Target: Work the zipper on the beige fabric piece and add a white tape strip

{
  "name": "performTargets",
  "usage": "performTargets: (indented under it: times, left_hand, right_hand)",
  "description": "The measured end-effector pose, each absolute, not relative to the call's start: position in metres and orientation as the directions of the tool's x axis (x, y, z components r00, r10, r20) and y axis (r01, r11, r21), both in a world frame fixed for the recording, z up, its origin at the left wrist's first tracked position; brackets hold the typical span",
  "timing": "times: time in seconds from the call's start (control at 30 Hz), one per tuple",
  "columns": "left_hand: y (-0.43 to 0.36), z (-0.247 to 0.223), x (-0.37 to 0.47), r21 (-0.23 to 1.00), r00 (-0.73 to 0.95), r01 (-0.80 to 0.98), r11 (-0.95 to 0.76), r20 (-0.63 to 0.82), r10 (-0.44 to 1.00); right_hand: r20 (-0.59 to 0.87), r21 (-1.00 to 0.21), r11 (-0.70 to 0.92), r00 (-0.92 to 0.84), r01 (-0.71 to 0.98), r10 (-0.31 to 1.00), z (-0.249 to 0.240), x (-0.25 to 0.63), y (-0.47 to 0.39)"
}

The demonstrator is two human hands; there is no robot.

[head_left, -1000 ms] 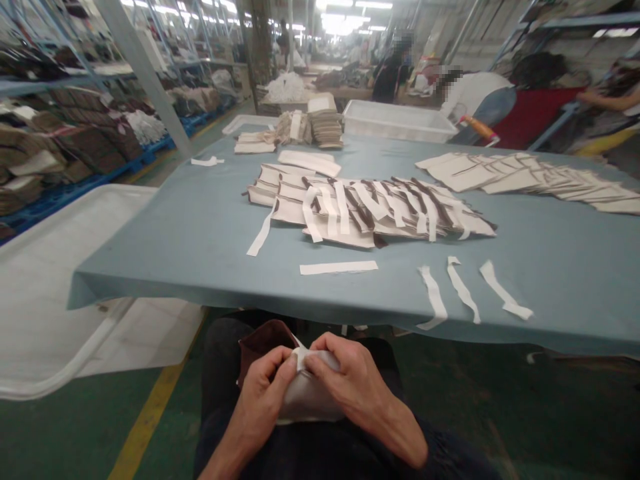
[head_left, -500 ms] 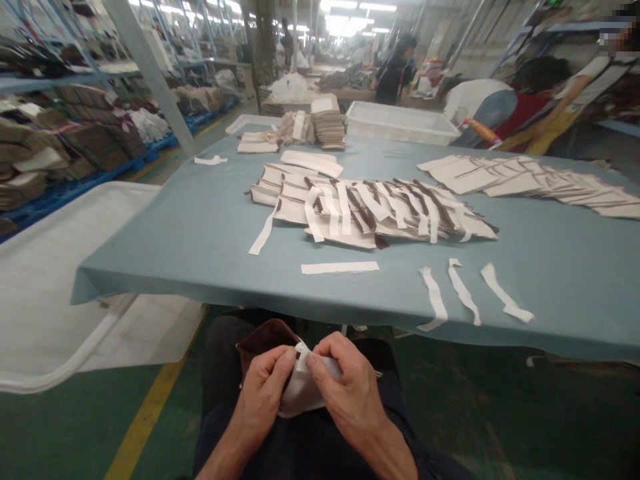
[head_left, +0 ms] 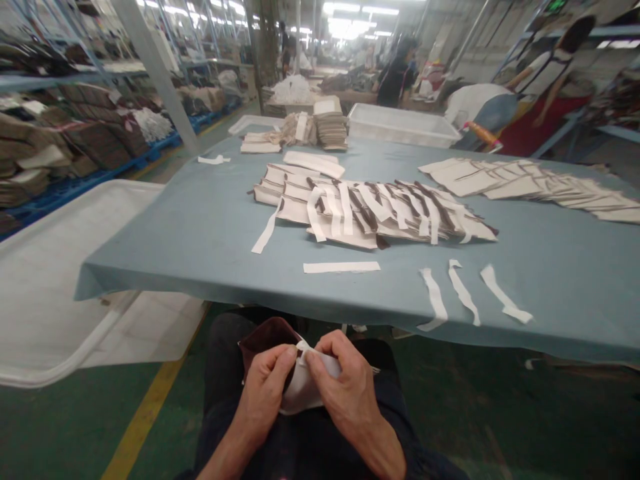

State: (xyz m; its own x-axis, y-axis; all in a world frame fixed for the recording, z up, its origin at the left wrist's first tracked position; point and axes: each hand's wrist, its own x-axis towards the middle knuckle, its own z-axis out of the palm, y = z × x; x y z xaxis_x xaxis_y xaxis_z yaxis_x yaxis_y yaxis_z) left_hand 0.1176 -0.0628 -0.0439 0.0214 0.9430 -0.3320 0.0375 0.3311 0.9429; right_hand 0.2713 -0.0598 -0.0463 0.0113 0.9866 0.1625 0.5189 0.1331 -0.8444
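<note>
Over my lap, a fabric piece (head_left: 301, 395), cream on one side with a dark maroon part, is held between both hands. My left hand (head_left: 267, 383) pinches its upper edge with thumb and forefinger. Close beside it, my right hand (head_left: 345, 380) pinches the same edge, its thumb against a small white strip (head_left: 303, 346). The fingertips nearly meet there, and the fingers behind the cloth are hidden. On the blue-covered table (head_left: 200, 247) ahead lie a loose white strip (head_left: 341, 267) and an overlapping row of cream and brown fabric pieces (head_left: 345, 237).
More cream pieces (head_left: 530, 177) fan out at the right, and a fabric stack (head_left: 331, 123) stands at the back beside a white bin (head_left: 403, 125). A large white cart (head_left: 65, 267) flanks the table's left side. People (head_left: 545, 73) are beyond the far right.
Both hands keep their pinch on the fabric edge, with the fingertips shifted only slightly around the white strip. At the far right, a person in the background has changed posture. The view has shifted a little.
</note>
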Motion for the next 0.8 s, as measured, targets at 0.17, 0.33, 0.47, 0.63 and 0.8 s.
performTargets:
  times: [0.17,0.33,0.47,0.63,0.8]
  left_hand:
    - [-0.063,-0.045,0.117,0.947,0.018,0.041,0.318,-0.319,0.948]
    - [-0.065,-0.045,0.119,0.948,0.02,0.052,0.314,-0.316,0.949]
    - [-0.066,-0.046,0.119,0.95,0.022,0.084,0.301,-0.304,0.953]
    - [-0.065,-0.047,0.118,0.946,0.023,0.125,0.301,-0.306,0.952]
    - [-0.064,-0.048,0.118,0.942,0.012,0.145,0.303,-0.308,0.951]
  right_hand:
    - [0.194,-0.842,0.16,0.011,0.515,0.981,-0.046,0.271,-0.061]
    - [0.168,-0.836,0.125,0.032,0.535,0.985,-0.05,0.268,-0.062]
    - [0.123,-0.844,0.068,0.07,0.531,0.99,-0.055,0.264,-0.064]
    - [0.041,-0.883,0.001,0.075,0.469,0.996,-0.055,0.263,-0.064]
    - [-0.082,-0.917,-0.098,0.058,0.387,0.995,-0.054,0.266,-0.062]
